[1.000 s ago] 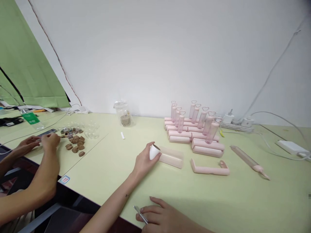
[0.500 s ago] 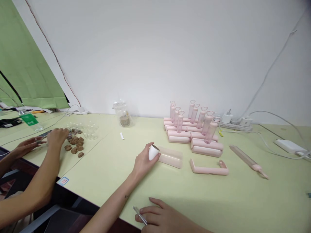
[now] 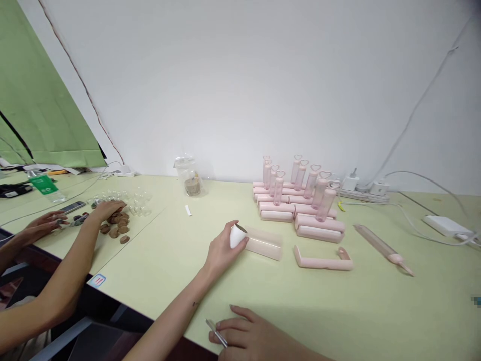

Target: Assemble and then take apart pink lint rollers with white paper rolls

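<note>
My left hand (image 3: 221, 249) is closed round a white sticky-paper roll (image 3: 238, 236), tilted so its brown cardboard end faces up and right. Just right of my fingertips lies a clear pinkish plastic cover (image 3: 264, 244). Near the table's front edge, my right hand (image 3: 242, 333) has its fingers bent over a slim silver metal tool (image 3: 217, 333), possibly tweezers; its lower end is hidden under the fingers. Beyond the cover, a pink roller frame (image 3: 323, 263) rests on the table. Several pink lint rollers (image 3: 319, 231) with heart-shaped handle ends stand grouped behind it.
A pink tube with a handle (image 3: 381, 248) lies at right, near a white charger (image 3: 447, 226) and cables. Toward the wall are a clear bag (image 3: 191, 180) and a white strip (image 3: 188, 210). At left, a co-worker's hands (image 3: 101, 210) are among brown discs (image 3: 119, 223).
My hands and the things they hold have stayed in place. The co-worker's farther hand has moved right, over the brown discs, uncovering a phone and small dark pieces.
</note>
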Action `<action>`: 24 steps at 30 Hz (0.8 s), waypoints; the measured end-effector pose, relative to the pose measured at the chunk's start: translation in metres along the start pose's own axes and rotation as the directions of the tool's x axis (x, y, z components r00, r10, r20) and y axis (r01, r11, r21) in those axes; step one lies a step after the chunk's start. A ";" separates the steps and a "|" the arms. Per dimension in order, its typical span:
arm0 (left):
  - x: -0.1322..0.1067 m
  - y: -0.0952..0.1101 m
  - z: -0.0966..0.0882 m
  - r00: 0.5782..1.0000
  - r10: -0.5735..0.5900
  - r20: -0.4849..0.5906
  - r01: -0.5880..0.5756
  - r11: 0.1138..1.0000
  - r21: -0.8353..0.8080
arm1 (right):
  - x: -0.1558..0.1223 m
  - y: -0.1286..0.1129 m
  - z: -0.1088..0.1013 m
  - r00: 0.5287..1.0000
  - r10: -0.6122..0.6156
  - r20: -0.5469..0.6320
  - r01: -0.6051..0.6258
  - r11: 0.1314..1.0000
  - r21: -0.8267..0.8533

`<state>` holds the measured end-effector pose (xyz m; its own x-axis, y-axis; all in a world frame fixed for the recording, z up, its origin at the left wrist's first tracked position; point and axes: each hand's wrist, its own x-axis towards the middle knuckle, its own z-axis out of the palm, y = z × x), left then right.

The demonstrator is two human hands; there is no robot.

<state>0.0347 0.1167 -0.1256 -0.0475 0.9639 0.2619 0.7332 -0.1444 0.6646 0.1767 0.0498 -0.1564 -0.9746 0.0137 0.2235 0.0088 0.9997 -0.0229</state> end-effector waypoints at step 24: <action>-0.004 -0.007 0.011 0.471 0.567 0.676 0.743 0.158 -0.650 | -0.033 0.062 -0.068 0.660 0.610 -0.438 -0.654 0.754 0.064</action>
<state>0.0375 0.1167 -0.1391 0.8517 0.5234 0.0268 -0.3607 0.5483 0.7545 0.2241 0.1128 -0.0991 -0.5402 0.6281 0.5600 0.6301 0.7430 -0.2255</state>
